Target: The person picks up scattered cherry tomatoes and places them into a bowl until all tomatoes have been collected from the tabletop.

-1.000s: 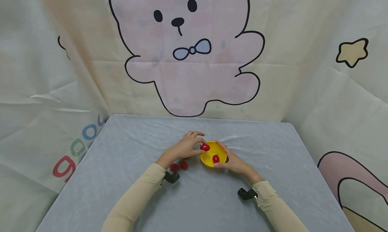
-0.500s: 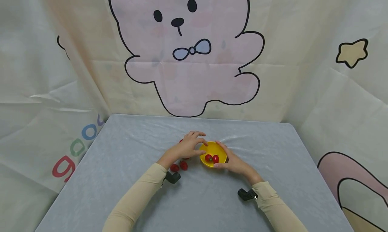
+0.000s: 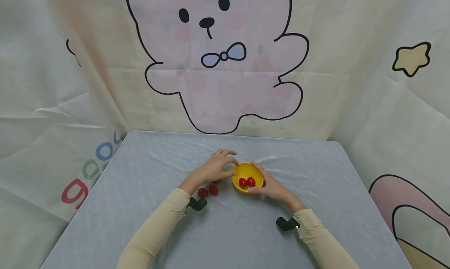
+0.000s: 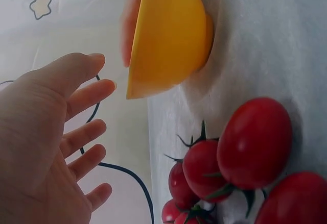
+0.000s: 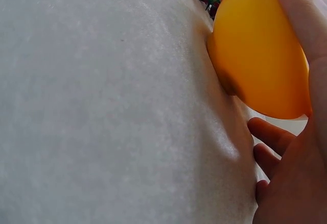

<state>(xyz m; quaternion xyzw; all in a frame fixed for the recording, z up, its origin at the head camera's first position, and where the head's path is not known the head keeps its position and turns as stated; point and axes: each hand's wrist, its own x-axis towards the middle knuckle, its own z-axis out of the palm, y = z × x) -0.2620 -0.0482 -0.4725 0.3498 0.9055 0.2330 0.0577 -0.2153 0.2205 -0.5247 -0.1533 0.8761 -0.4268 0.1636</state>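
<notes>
A small yellow bowl [image 3: 246, 170] stands on the cloth with two cherry tomatoes [image 3: 243, 182] inside it. My right hand [image 3: 275, 188] grips the bowl from the right, thumb at the near rim and forefinger at the far side; in the right wrist view its lower fingers sit beside the bowl [image 5: 260, 50]. Just left of the rim hovers my left hand [image 3: 216, 166], fingers spread and nothing between them, as the left wrist view also shows. Several more cherry tomatoes [image 4: 255, 143] with green stems lie on the cloth below the left hand, partly hidden by it in the head view.
A grey cloth [image 3: 232, 234] covers the table. Behind it hangs a cream curtain [image 3: 327, 93] printed with a pink bear, and further curtains flank both sides. Each wrist carries a black camera [image 3: 287, 224].
The left hand has let go of a cherry tomato, which now lies in the bowl beside the other one. Afterward the left hand moved slightly left. The right hand stays on the bowl.
</notes>
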